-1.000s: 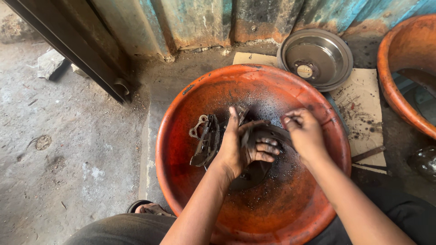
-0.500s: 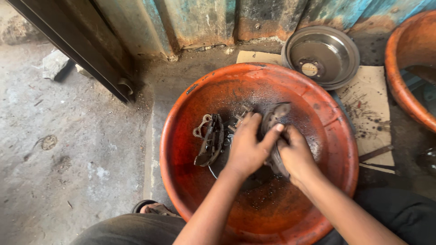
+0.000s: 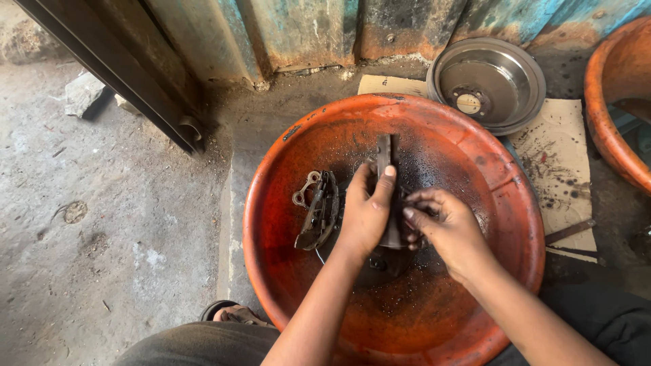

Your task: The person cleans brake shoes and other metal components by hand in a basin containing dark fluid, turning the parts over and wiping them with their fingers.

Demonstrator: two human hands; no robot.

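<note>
Over a big orange basin (image 3: 488, 163) my left hand (image 3: 365, 215) grips a dark curved brake shoe (image 3: 386, 157) that stands on edge, its upper end sticking out above my fingers. My right hand (image 3: 447, 230) is at the shoe's right side with its fingertips curled against it; whether they pinch something small I cannot tell. Another greasy brake shoe (image 3: 317, 210) with ring-shaped lugs lies in the basin just left of my left hand. Dark oily liquid wets the basin bottom.
A grey metal brake drum (image 3: 489, 83) rests on stained cardboard (image 3: 557, 163) behind the basin. A second orange basin (image 3: 614, 108) stands at the right edge. Rusty metal doors (image 3: 298, 30) close the back; rough concrete floor (image 3: 102, 224) lies left. My sandalled foot (image 3: 227, 313) is near the basin.
My left hand has turned the brake shoe from lying flat to standing on edge. My right hand has slid off its top to its right side. The view shifted slightly.
</note>
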